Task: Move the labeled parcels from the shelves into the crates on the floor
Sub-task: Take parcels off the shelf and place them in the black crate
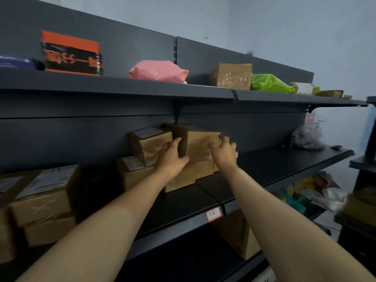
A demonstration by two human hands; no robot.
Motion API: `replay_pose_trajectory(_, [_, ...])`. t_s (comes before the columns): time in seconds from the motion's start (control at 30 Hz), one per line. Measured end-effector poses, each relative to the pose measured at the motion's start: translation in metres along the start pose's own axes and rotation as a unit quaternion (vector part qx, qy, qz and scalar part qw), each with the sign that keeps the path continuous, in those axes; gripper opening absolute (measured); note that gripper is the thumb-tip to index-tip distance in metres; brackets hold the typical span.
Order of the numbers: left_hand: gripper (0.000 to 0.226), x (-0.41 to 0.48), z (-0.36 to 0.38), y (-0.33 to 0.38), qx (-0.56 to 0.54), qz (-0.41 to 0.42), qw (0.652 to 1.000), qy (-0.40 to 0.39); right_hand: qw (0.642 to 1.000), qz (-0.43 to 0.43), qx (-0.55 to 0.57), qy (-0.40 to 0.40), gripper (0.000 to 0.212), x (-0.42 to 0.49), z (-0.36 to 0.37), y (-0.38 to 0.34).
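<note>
Nothing reads clearly: characters on the orange-black box [71, 54], parcel labels [147, 132] and shelf tag [214, 214] are blurred.

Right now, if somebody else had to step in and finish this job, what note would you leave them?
Left hand: fingers curled round the left side of the top box.
Right hand: fingers curled round its right edge.
The top box sits on a lower box on the middle shelf.
Crates are out of view, so what is already done cannot be told.
Left: carry this box down to a crate, then the side box, the pink bag, the green bag and the other parcels on the shelves.
</note>
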State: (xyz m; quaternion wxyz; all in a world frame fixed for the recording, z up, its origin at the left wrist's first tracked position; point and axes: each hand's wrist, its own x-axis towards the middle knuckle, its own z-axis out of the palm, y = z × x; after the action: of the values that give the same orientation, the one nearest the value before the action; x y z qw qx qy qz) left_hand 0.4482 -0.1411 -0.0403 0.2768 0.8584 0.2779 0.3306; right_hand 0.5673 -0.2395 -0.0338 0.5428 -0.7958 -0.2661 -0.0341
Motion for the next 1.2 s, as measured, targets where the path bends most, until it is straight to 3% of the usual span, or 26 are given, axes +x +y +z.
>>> replay_pose_trajectory(0.13, [0.081,0.025,0.028,0.009,-0.043,-0.047,0.998,-0.005,0.988,0.097,0.122,-0.021,0.064,0.042,-0.001,0.009])
replay_pose_trajectory(0.23, [0.083,0.038,0.035,0.009,-0.061,-0.070,0.996,0.006,0.943,0.195,0.254,-0.092,0.082,0.059,0.001,0.010])
replay_pose_trajectory(0.33, [0.082,0.043,0.037,0.009,-0.068,-0.074,0.995,0.002,0.896,0.282,0.307,-0.150,0.105,0.065,0.004,0.009])
replay_pose_trajectory(0.43, [0.083,0.042,0.039,0.010,-0.089,-0.072,0.993,-0.006,0.858,0.322,0.360,-0.175,0.102,0.069,0.005,0.004])
replay_pose_trajectory(0.53, [0.085,0.038,0.038,0.010,-0.108,-0.067,0.992,-0.020,0.843,0.317,0.396,-0.178,0.077,0.071,0.009,0.003])
replay_pose_trajectory(0.7, [0.079,0.022,0.026,0.014,-0.111,-0.032,0.993,-0.031,0.848,0.255,0.437,-0.156,0.051,0.053,0.005,0.002])
replay_pose_trajectory(0.9, [0.072,-0.012,0.001,0.025,-0.107,0.008,0.994,-0.037,0.846,0.175,0.497,-0.085,0.068,0.007,-0.008,-0.004])
replay_pose_trajectory(1.07, [0.070,-0.062,-0.031,0.024,-0.139,0.022,0.989,-0.053,0.861,0.172,0.480,-0.006,0.064,-0.053,-0.025,-0.015])
replay_pose_trajectory(1.2, [0.062,-0.108,-0.067,0.017,-0.199,-0.002,0.977,-0.078,0.862,0.170,0.478,-0.009,0.060,-0.116,-0.027,-0.029])
